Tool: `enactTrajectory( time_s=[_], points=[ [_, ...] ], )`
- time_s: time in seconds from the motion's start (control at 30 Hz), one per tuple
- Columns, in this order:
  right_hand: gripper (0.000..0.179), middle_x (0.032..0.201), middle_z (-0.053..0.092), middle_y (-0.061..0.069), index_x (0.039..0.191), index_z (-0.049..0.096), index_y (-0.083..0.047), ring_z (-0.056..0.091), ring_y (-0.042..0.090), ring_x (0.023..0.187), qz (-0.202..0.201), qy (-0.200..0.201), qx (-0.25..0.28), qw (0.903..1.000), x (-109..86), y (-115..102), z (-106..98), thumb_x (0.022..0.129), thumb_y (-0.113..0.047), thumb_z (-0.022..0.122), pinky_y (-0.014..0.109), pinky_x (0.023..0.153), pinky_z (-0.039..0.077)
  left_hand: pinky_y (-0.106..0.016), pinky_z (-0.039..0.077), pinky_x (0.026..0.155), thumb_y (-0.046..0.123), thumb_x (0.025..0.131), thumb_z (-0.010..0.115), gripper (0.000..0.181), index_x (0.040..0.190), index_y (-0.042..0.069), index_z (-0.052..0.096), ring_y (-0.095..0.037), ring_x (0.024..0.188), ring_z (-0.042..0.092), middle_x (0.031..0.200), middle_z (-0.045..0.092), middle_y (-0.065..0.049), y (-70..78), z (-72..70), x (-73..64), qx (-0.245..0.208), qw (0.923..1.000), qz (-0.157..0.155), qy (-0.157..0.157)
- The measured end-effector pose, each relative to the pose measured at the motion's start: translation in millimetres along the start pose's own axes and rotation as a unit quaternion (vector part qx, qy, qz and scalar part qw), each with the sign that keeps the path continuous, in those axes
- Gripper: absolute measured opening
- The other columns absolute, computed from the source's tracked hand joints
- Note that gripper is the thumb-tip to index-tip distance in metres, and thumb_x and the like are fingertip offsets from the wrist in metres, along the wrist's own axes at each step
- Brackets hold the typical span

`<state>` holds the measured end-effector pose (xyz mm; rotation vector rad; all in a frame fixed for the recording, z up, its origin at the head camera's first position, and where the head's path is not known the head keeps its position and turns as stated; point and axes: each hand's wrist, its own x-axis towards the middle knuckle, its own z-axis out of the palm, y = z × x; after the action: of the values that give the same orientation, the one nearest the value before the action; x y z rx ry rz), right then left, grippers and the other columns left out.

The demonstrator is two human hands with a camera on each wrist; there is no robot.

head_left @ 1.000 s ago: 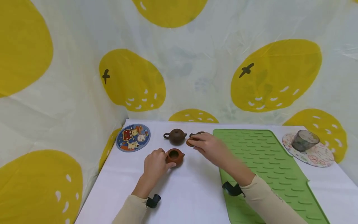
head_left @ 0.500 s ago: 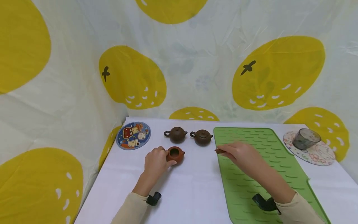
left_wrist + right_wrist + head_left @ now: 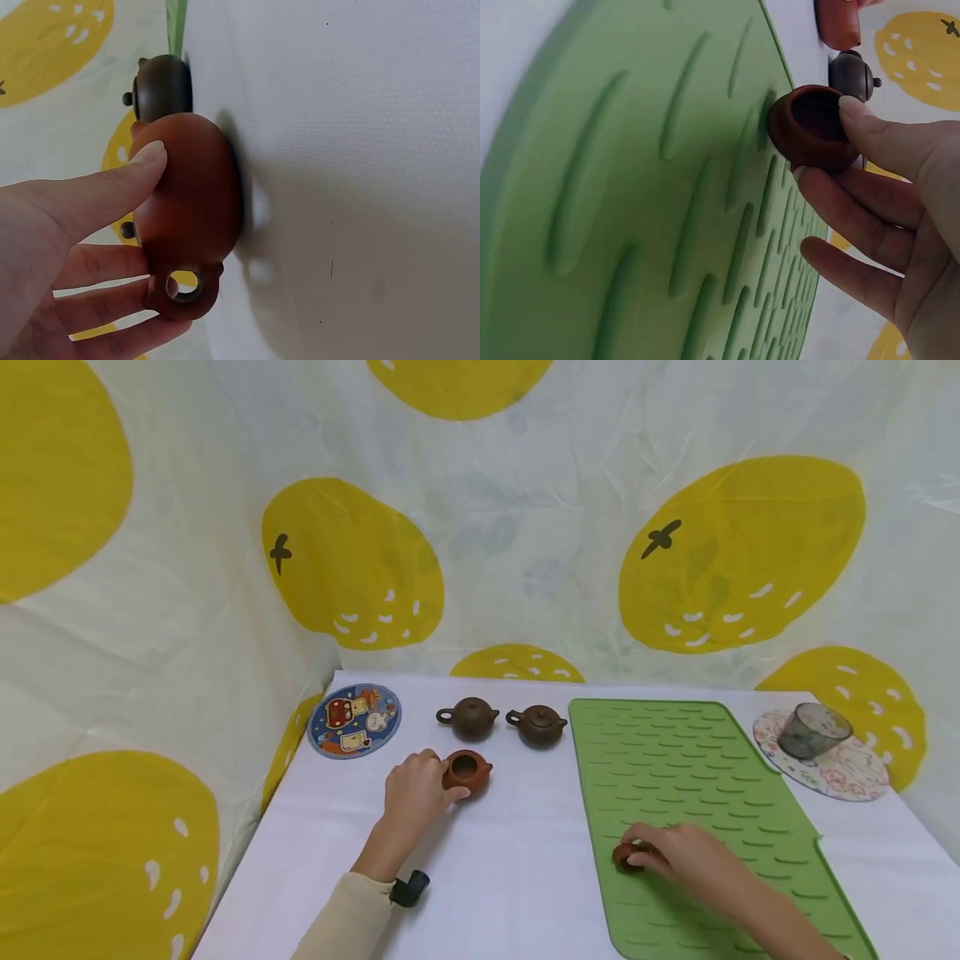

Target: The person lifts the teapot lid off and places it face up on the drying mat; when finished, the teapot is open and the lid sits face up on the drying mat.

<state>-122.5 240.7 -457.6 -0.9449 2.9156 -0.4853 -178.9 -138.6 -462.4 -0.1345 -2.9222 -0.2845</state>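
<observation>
My left hand [image 3: 417, 789] grips a lidless reddish clay teapot [image 3: 474, 775] that stands on the white table. In the left wrist view the thumb lies on the teapot's side [image 3: 191, 195], and the other fingers are by its handle. At the lower right in the head view, my right hand [image 3: 671, 852] pinches a small reddish teapot lid [image 3: 626, 857] low over the near part of the green ribbed mat [image 3: 675, 793]. The right wrist view shows the hollow of the lid [image 3: 810, 135] between thumb and fingers. Whether it touches the mat, I cannot tell.
Two dark brown teapots, a left one [image 3: 469, 718] and a right one [image 3: 537, 725], stand behind. A blue patterned round coaster [image 3: 318, 727] lies at the back left. A floral round coaster [image 3: 847, 783] at the right bears a smoky glass cup [image 3: 813, 732].
My right hand has carried the lid from beside the right brown teapot to the right and nearer, down to the mat. The left hand stays on the reddish teapot.
</observation>
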Motion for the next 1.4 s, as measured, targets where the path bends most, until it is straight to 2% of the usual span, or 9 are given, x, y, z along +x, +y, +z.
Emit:
enactTrajectory(
  time_s=[0.17, 0.3, 0.4, 0.57, 0.7, 0.83, 1.03, 1.4],
  points=[
    [0.011, 0.091, 0.076, -0.019, 0.104, 0.075, -0.029, 0.070, -0.003, 0.081, -0.018, -0.005, 0.031, 0.9993, -8.7, 0, 0, 0.095, -0.030, 0.070, 0.025, 0.067, 0.057, -0.036, 0.054, 0.062, 0.052, 0.068, 0.092, 0.053, 0.090, 0.006, 0.078, -0.021, 0.070, 0.062, 0.083, 0.071, -0.008, -1.3, -0.4, 0.0, 0.000, 1.0000, -0.003, 0.004],
    [0.016, 0.096, 0.079, -0.014, 0.107, 0.079, -0.024, 0.073, -0.001, 0.087, -0.046, -0.012, 0.053, 0.9975, -13.7, 0, 2, 0.096, -0.029, 0.069, 0.026, 0.070, 0.059, -0.036, 0.055, 0.061, 0.052, 0.068, 0.091, 0.053, 0.091, 0.006, 0.078, -0.020, 0.070, 0.062, 0.083, 0.071, -0.008, -1.8, 0.0, -0.4, 0.000, 1.0000, -0.004, 0.003],
    [0.020, 0.100, 0.080, -0.010, 0.112, 0.079, -0.020, 0.075, 0.003, 0.091, -0.050, -0.022, 0.062, 0.9966, -16.0, 0, 2, 0.095, -0.026, 0.070, 0.028, 0.072, 0.060, -0.036, 0.055, 0.062, 0.052, 0.069, 0.091, 0.053, 0.092, 0.006, 0.079, -0.021, 0.070, 0.062, 0.083, 0.071, -0.008, -1.8, 0.8, -0.8, 0.000, 1.0000, -0.002, 0.001],
    [0.023, 0.103, 0.080, -0.007, 0.116, 0.078, -0.018, 0.075, 0.007, 0.092, -0.042, -0.031, 0.055, 0.9971, -15.9, 1, 3, 0.094, -0.020, 0.071, 0.029, 0.074, 0.060, -0.037, 0.055, 0.062, 0.051, 0.069, 0.091, 0.052, 0.093, 0.007, 0.080, -0.021, 0.070, 0.063, 0.084, 0.072, -0.008, -0.9, 1.5, -2.0, 0.001, 1.0000, 0.001, 0.002],
    [0.021, 0.100, 0.080, -0.008, 0.112, 0.080, -0.019, 0.075, 0.008, 0.090, -0.021, -0.027, 0.048, 0.9982, -13.6, 3, 5, 0.092, -0.018, 0.072, 0.028, 0.073, 0.060, -0.037, 0.055, 0.062, 0.051, 0.069, 0.091, 0.052, 0.093, 0.007, 0.080, -0.021, 0.071, 0.063, 0.084, 0.072, -0.008, 0.2, 2.2, -2.7, 0.003, 1.0000, 0.005, 0.001],
    [0.018, 0.098, 0.080, -0.010, 0.108, 0.080, -0.021, 0.075, 0.006, 0.089, -0.015, -0.031, 0.069, 0.9970, -11.9, 5, 5, 0.092, -0.020, 0.073, 0.027, 0.072, 0.059, -0.037, 0.054, 0.061, 0.051, 0.069, 0.091, 0.052, 0.093, 0.007, 0.080, -0.021, 0.070, 0.063, 0.084, 0.072, -0.008, 0.7, 2.7, -2.8, 0.002, 1.0000, 0.005, 0.003],
    [0.019, 0.100, 0.080, -0.010, 0.108, 0.080, -0.022, 0.074, 0.005, 0.092, -0.004, -0.064, 0.122, 0.9904, -12.3, 8, 2, 0.093, -0.030, 0.072, 0.024, 0.072, 0.058, -0.037, 0.054, 0.060, 0.052, 0.068, 0.092, 0.052, 0.092, 0.007, 0.079, -0.021, 0.069, 0.062, 0.082, 0.071, -0.008, 0.6, 2.7, -2.6, 0.000, 1.0000, 0.003, 0.008],
    [0.020, 0.099, 0.080, -0.010, 0.107, 0.080, -0.023, 0.073, 0.004, 0.091, 0.011, -0.071, 0.143, 0.9871, -10.5, 8, -2, 0.093, -0.034, 0.071, 0.024, 0.071, 0.058, -0.037, 0.054, 0.062, 0.050, 0.068, 0.092, 0.053, 0.091, 0.004, 0.077, -0.021, 0.070, 0.061, 0.083, 0.071, -0.009, 0.4, 1.3, 0.3, -0.011, 0.9999, -0.010, 0.001]
  ],
)
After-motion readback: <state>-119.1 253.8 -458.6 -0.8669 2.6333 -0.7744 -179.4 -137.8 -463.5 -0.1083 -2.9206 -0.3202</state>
